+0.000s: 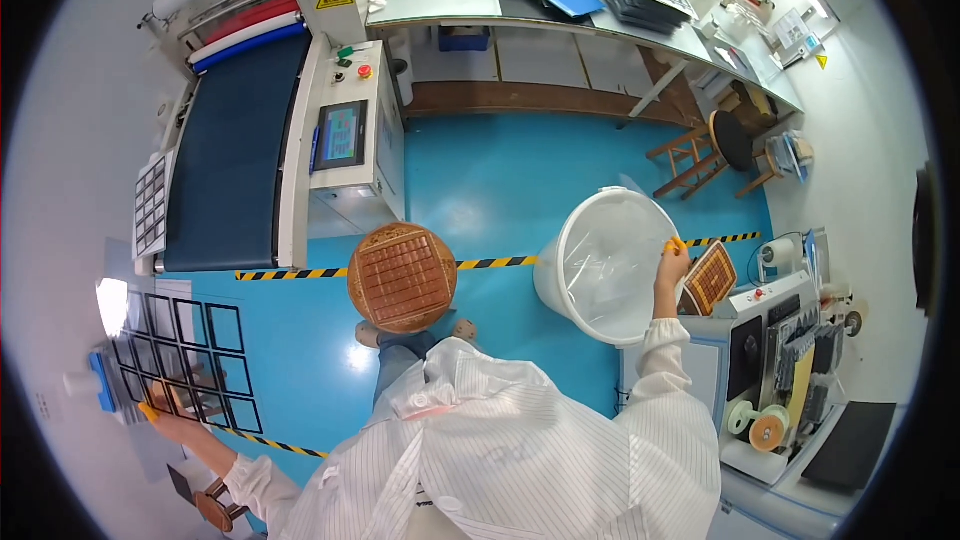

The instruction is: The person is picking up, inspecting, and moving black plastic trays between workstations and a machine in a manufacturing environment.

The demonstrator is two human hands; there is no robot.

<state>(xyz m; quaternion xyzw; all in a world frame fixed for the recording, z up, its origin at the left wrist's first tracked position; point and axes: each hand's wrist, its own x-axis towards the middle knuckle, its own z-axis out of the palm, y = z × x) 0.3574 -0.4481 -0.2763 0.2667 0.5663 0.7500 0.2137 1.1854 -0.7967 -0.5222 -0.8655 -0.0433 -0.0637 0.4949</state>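
Left hand [178, 426]: well left of and lower than the round stool [402, 277]; fingers closed at the lower edge of a black-framed sheet [190, 347], looks like a pinch grip, orange finger cover [148, 412] on one digit. Hand partly behind the sheet's clear panes, so exact finger placement unclear. Sheet is a grid of dark rectangular frames, lying tilted to the lower left of the stool.

Right hand [673, 270]: well right of the stool, at the far-side rim of a white bin [549, 285]. Fingers bent inward, orange covers at the tips; cannot tell whether they clasp the rim, pinch film or just rest there. Bin stands right of the stool, mouth facing up, crumpled clear film [605, 270] inside. Checked woven pad [710, 285] just beyond the right hand, farther right of the stool.

Stool itself: brown woven top, directly before the person, neither hand near it. Striped floor tape [500, 263] runs out on both sides of it. Dark-belted machine [235, 150] up and left of the stool.
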